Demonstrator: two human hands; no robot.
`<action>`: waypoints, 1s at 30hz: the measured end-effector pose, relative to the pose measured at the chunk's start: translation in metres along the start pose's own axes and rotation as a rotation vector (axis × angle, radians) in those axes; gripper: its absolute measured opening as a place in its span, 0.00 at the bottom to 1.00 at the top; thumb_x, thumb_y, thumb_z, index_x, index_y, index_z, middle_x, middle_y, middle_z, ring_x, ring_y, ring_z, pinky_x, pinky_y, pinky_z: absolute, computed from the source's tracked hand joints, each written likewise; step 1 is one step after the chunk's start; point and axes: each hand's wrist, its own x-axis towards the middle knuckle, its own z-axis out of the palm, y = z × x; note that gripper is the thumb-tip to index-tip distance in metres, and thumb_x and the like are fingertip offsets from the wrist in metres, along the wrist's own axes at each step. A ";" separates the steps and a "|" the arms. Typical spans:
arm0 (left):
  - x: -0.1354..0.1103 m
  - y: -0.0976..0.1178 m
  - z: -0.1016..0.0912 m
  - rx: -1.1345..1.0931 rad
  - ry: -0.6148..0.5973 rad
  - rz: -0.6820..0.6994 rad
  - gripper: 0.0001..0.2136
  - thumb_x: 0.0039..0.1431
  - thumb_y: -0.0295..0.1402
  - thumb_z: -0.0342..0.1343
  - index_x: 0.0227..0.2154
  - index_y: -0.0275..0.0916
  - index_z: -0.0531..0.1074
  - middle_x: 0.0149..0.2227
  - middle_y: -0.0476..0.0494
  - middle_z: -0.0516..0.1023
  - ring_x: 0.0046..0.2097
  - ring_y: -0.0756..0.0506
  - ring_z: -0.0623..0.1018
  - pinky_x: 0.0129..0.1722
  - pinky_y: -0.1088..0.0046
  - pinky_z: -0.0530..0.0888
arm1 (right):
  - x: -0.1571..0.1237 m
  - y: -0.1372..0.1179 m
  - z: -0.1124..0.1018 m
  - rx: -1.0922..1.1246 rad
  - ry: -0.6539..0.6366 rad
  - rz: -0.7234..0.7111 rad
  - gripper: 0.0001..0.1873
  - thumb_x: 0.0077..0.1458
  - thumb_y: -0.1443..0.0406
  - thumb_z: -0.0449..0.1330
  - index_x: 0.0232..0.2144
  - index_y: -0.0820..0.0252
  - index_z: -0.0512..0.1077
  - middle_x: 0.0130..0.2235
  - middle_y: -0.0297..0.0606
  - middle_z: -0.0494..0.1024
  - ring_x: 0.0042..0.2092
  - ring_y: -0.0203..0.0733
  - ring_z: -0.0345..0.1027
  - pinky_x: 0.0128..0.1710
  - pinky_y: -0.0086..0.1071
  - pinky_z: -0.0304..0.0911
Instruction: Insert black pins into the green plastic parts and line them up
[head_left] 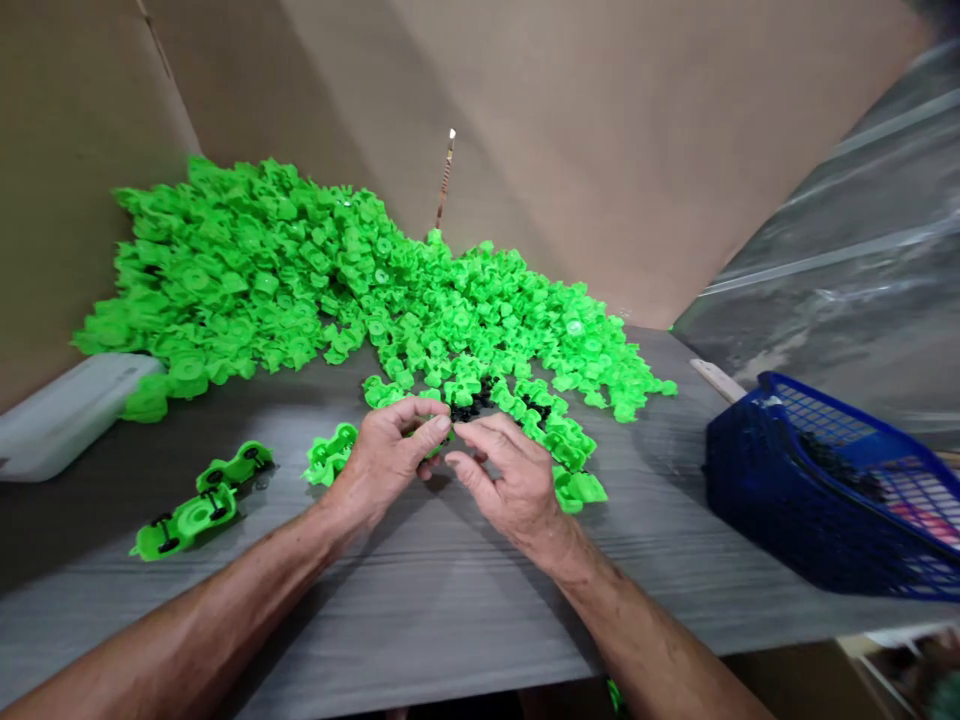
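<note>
My left hand [397, 445] is over the middle of the table, thumb and index finger pinched together. A little green plastic shows between its fingers, but the fingers mostly hide the piece. My right hand [510, 470] meets it fingertip to fingertip, fingers curled; whatever it grips is too small or hidden. Just beyond the hands are black wheel-and-axle pieces [472, 402] among green plastic toy car bodies [566, 440]. Another green body [330, 455] lies left of my left hand. Farther left, a green toy car chassis [187, 522] with black wheels touches a second wheeled one [238, 466].
A large heap of green plastic parts [247, 270] covers the back of the table [420, 620] against a cardboard wall [600, 130]. On the right stands a blue plastic basket [780, 500] with dark pieces inside. A whitish container [75, 415] lies at the left edge.
</note>
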 end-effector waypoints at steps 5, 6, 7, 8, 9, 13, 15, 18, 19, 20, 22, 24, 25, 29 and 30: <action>-0.005 -0.006 0.004 -0.027 -0.054 -0.041 0.18 0.46 0.43 0.65 0.36 0.36 0.74 0.24 0.51 0.71 0.23 0.52 0.70 0.20 0.78 0.68 | 0.000 -0.004 0.002 -0.016 0.018 0.018 0.07 0.60 0.68 0.56 0.37 0.59 0.75 0.28 0.36 0.74 0.30 0.37 0.68 0.31 0.32 0.65; -0.006 -0.006 0.004 -0.049 -0.067 -0.061 0.18 0.46 0.43 0.66 0.36 0.36 0.74 0.24 0.51 0.71 0.24 0.52 0.70 0.20 0.78 0.68 | 0.000 -0.003 0.001 -0.015 0.014 0.021 0.07 0.60 0.68 0.55 0.36 0.59 0.75 0.28 0.36 0.74 0.30 0.37 0.68 0.31 0.31 0.65; -0.006 -0.006 0.004 -0.070 -0.081 -0.085 0.18 0.46 0.43 0.66 0.36 0.36 0.75 0.25 0.51 0.72 0.24 0.53 0.70 0.20 0.78 0.67 | 0.000 -0.002 0.001 -0.015 0.005 0.021 0.08 0.61 0.68 0.55 0.35 0.59 0.74 0.28 0.36 0.74 0.30 0.37 0.67 0.31 0.31 0.64; -0.006 -0.006 0.004 -0.089 -0.096 -0.110 0.18 0.46 0.43 0.66 0.36 0.36 0.75 0.26 0.51 0.72 0.24 0.53 0.70 0.20 0.79 0.67 | 0.000 -0.001 0.000 -0.018 -0.008 0.019 0.08 0.61 0.69 0.54 0.34 0.59 0.74 0.28 0.36 0.74 0.30 0.37 0.67 0.31 0.31 0.64; -0.007 -0.005 0.004 -0.106 -0.112 -0.136 0.17 0.47 0.43 0.66 0.35 0.37 0.75 0.27 0.51 0.72 0.24 0.53 0.71 0.20 0.79 0.66 | -0.001 -0.001 -0.001 -0.023 -0.025 0.018 0.09 0.61 0.69 0.53 0.34 0.59 0.74 0.28 0.36 0.73 0.30 0.37 0.66 0.31 0.31 0.63; -0.007 0.000 0.004 -0.178 -0.144 -0.223 0.17 0.48 0.45 0.64 0.34 0.36 0.76 0.29 0.49 0.72 0.24 0.54 0.71 0.20 0.80 0.64 | 0.000 0.000 -0.003 0.003 -0.084 0.039 0.09 0.62 0.69 0.52 0.32 0.60 0.71 0.28 0.35 0.71 0.30 0.36 0.64 0.32 0.31 0.61; -0.007 0.002 0.004 -0.191 -0.138 -0.254 0.18 0.49 0.46 0.64 0.34 0.36 0.76 0.29 0.48 0.73 0.23 0.54 0.71 0.19 0.80 0.64 | 0.001 0.000 -0.003 0.057 -0.094 0.057 0.09 0.62 0.69 0.51 0.31 0.60 0.70 0.28 0.34 0.70 0.30 0.36 0.64 0.32 0.31 0.61; -0.007 0.003 0.003 -0.165 -0.127 -0.271 0.18 0.49 0.47 0.63 0.34 0.35 0.77 0.30 0.47 0.73 0.22 0.54 0.70 0.17 0.80 0.62 | 0.003 0.000 -0.005 0.135 -0.118 0.086 0.08 0.61 0.70 0.51 0.30 0.59 0.68 0.27 0.33 0.69 0.30 0.35 0.64 0.31 0.29 0.60; -0.007 0.003 0.003 -0.154 -0.124 -0.269 0.18 0.49 0.47 0.63 0.34 0.35 0.77 0.30 0.47 0.73 0.22 0.54 0.70 0.17 0.80 0.62 | 0.003 0.001 -0.005 0.150 -0.127 0.090 0.08 0.61 0.70 0.51 0.30 0.59 0.67 0.27 0.32 0.68 0.30 0.35 0.63 0.31 0.29 0.60; -0.007 0.003 0.003 -0.145 -0.123 -0.266 0.18 0.49 0.47 0.63 0.33 0.35 0.77 0.30 0.47 0.73 0.22 0.54 0.70 0.17 0.80 0.62 | 0.003 0.002 -0.006 0.159 -0.133 0.087 0.08 0.61 0.71 0.52 0.30 0.59 0.67 0.27 0.32 0.68 0.30 0.34 0.63 0.31 0.29 0.59; -0.006 0.003 0.002 -0.133 -0.127 -0.260 0.18 0.48 0.47 0.63 0.33 0.35 0.77 0.29 0.47 0.73 0.21 0.54 0.70 0.17 0.80 0.62 | 0.003 0.003 -0.006 0.171 -0.142 0.068 0.08 0.61 0.71 0.52 0.30 0.59 0.67 0.27 0.32 0.67 0.30 0.35 0.63 0.32 0.29 0.59; -0.006 0.002 0.001 -0.124 -0.133 -0.259 0.18 0.48 0.47 0.64 0.33 0.35 0.77 0.29 0.48 0.73 0.21 0.55 0.70 0.17 0.80 0.62 | 0.003 0.003 -0.006 0.188 -0.137 0.044 0.08 0.61 0.71 0.52 0.31 0.59 0.67 0.28 0.33 0.67 0.31 0.35 0.63 0.32 0.29 0.60; -0.006 0.002 0.001 -0.121 -0.135 -0.257 0.18 0.48 0.47 0.64 0.33 0.35 0.77 0.29 0.48 0.73 0.21 0.55 0.70 0.17 0.80 0.62 | 0.003 0.003 -0.006 0.198 -0.128 0.031 0.08 0.61 0.71 0.51 0.31 0.59 0.67 0.28 0.33 0.68 0.31 0.36 0.63 0.32 0.30 0.60; -0.005 0.003 0.000 -0.115 -0.141 -0.251 0.19 0.49 0.48 0.63 0.34 0.35 0.77 0.28 0.48 0.72 0.21 0.55 0.69 0.17 0.81 0.61 | 0.003 0.002 -0.004 0.208 -0.073 -0.006 0.07 0.61 0.72 0.52 0.32 0.59 0.67 0.28 0.33 0.68 0.31 0.36 0.63 0.32 0.30 0.61; -0.006 0.003 0.000 -0.115 -0.142 -0.253 0.19 0.49 0.48 0.63 0.34 0.35 0.77 0.27 0.48 0.72 0.21 0.55 0.69 0.17 0.81 0.61 | 0.003 0.001 -0.004 0.206 -0.071 -0.010 0.07 0.61 0.72 0.52 0.32 0.59 0.67 0.28 0.33 0.68 0.31 0.36 0.63 0.32 0.30 0.61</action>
